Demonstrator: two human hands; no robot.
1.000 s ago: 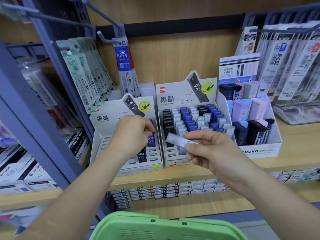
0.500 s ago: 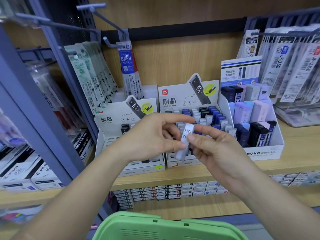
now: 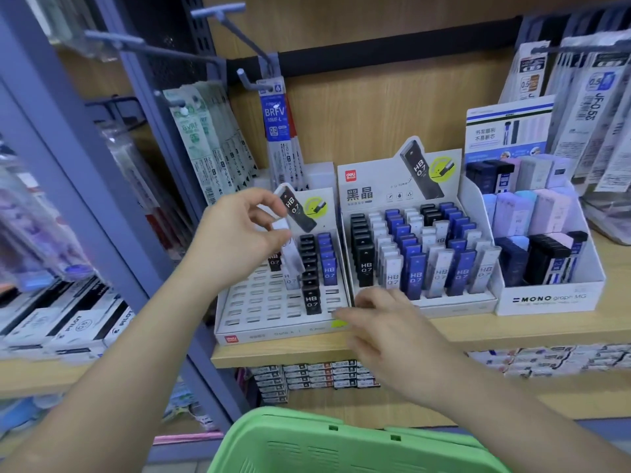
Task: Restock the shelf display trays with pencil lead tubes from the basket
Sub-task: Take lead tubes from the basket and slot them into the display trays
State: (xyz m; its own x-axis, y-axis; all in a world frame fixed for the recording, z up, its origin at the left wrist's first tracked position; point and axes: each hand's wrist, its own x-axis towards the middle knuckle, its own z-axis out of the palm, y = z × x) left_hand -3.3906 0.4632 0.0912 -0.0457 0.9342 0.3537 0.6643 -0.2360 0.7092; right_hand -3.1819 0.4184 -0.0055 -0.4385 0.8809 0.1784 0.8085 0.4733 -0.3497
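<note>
My left hand (image 3: 240, 233) pinches a clear pencil lead tube (image 3: 293, 259) between thumb and fingers, holding it upright over the left display tray (image 3: 269, 312). That white tray has many bare slots, plus a black column and a blue column of tubes at its right. My right hand (image 3: 379, 322) hovers low in front of the gap between the two trays, fingers relaxed and holding nothing. The right display tray (image 3: 454, 302) is nearly full of black, clear and blue tubes. The green basket (image 3: 341, 442) shows its rim at the bottom edge.
A MONO box (image 3: 549, 295) of lead cases stands to the right of the trays. Refill packs hang on hooks (image 3: 276, 131) above and behind the left tray. A blue shelf upright (image 3: 102, 199) runs down at the left. Small boxes are stacked on the shelf below.
The clear tube passed from my right hand to my left, which carried it left over the left tray. My right hand dropped down, without the tube, toward the shelf edge.
</note>
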